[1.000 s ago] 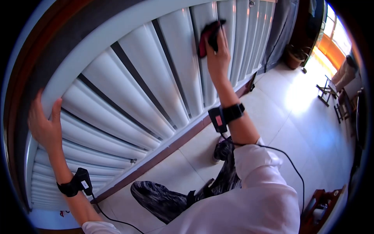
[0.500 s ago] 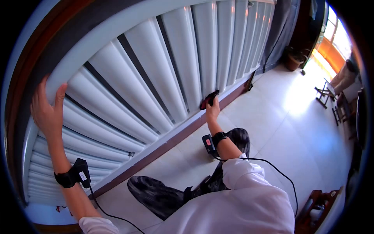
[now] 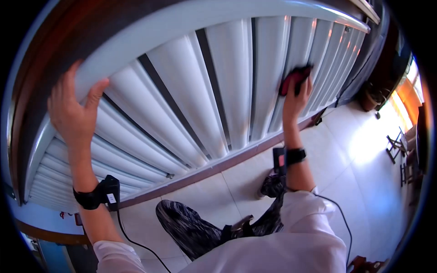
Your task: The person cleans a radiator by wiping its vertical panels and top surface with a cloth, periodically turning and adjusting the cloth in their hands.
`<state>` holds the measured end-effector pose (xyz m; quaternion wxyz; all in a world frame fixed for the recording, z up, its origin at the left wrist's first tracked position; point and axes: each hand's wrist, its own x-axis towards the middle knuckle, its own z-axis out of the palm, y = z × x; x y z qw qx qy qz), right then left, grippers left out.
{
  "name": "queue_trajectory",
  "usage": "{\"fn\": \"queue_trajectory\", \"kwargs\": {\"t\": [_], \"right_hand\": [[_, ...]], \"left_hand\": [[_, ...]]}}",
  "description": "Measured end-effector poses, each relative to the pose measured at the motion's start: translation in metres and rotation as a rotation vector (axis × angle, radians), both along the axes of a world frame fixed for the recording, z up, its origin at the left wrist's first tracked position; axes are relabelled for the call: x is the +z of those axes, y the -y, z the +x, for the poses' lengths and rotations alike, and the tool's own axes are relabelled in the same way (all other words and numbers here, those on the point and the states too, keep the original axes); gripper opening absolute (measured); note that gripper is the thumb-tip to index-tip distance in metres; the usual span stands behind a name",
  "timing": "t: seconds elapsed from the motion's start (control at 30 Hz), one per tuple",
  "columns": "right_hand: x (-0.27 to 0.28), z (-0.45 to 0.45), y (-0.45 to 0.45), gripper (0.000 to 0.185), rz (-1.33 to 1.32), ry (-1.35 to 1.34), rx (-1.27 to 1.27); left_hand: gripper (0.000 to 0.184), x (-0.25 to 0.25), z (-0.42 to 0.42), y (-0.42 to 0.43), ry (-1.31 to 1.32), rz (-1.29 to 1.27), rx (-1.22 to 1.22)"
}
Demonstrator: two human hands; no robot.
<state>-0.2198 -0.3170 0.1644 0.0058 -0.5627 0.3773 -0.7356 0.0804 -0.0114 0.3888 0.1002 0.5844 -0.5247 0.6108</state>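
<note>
A white slatted panel (image 3: 227,86) with a curved-looking top rail fills the upper part of the view. My left hand (image 3: 75,107) grips that top rail at the left, thumb on the near side and fingers over the far edge. On the right, my right hand (image 3: 296,98) holds a dark red and black cloth (image 3: 295,81) against the slats, about midway up. The cloth is slightly blurred and partly covered by my fingers. Black straps with small boxes and cables sit on both forearms.
Below the panel runs a brown base strip (image 3: 216,169) beside the tiled floor (image 3: 205,195). My bent legs are close under it. A plant pot (image 3: 369,99) stands at the right, with a folding stool (image 3: 397,148) nearer. Dark wood runs behind the panel.
My right hand went down the slats to the lower edge, and is now back up and farther right with the cloth. The view has turned, while my left hand stays on the rail.
</note>
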Motion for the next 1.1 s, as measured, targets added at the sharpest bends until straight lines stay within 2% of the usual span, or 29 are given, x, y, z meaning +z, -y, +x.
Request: {"fn": "queue_trajectory", "kwargs": {"t": [0.07,0.1,0.17,0.2,0.27,0.33,0.4,0.47,0.57,0.7,0.73,0.8,0.9,1.03,1.1], "right_hand": [[-0.076,0.002,-0.012,0.042,0.153,0.124,0.121],[-0.111,0.002,-0.013,0.041,0.258,0.122,0.138],[-0.181,-0.007,-0.019,0.039,0.39,0.049,0.066],[-0.19,-0.013,-0.028,0.037,0.491,-0.036,0.067],[-0.212,-0.017,-0.033,0.038,0.523,-0.132,0.007],[-0.213,-0.017,-0.034,0.04,0.566,-0.137,-0.022],[-0.211,-0.021,-0.036,0.042,0.618,-0.14,-0.053],[-0.198,-0.03,-0.026,0.045,0.805,-0.211,0.012],[-0.125,-0.031,-0.022,0.047,0.57,-0.198,0.004],[0.003,-0.033,-0.014,0.045,0.24,-0.151,-0.034],[0.025,-0.035,-0.012,0.044,0.222,-0.119,0.026],[0.024,-0.037,0.0,0.043,0.361,0.046,0.21],[-0.039,-0.034,0.013,0.042,0.428,0.088,0.223],[-0.019,-0.03,-0.009,0.041,0.501,0.128,0.172],[-0.006,-0.028,0.0,0.041,0.386,0.134,0.196]], "left_hand": [[0.055,0.001,0.006,-0.004,-0.056,0.046,0.074],[0.057,0.002,0.014,-0.003,0.007,0.027,0.062],[0.058,0.002,0.018,-0.001,0.05,0.036,0.022],[0.058,0.003,0.018,-0.002,0.035,0.038,0.004],[0.058,0.003,0.014,0.001,0.082,0.016,-0.01],[0.06,0.001,0.01,0.003,0.019,-0.001,-0.023],[0.06,0.001,0.01,0.002,0.026,0.008,-0.007],[0.061,0.002,0.009,0.003,0.031,0.0,-0.001],[0.061,0.003,0.01,0.003,-0.006,0.01,-0.019],[0.061,0.0,0.012,0.004,-0.013,0.002,-0.014],[0.061,-0.001,0.012,0.004,-0.026,0.012,-0.004],[0.061,0.0,0.01,0.004,-0.037,0.014,-0.01],[0.061,0.003,0.005,0.003,-0.037,-0.015,0.006],[0.059,0.001,-0.002,0.004,-0.032,-0.007,-0.032],[0.059,0.003,-0.003,0.004,-0.016,-0.021,-0.036]]}}
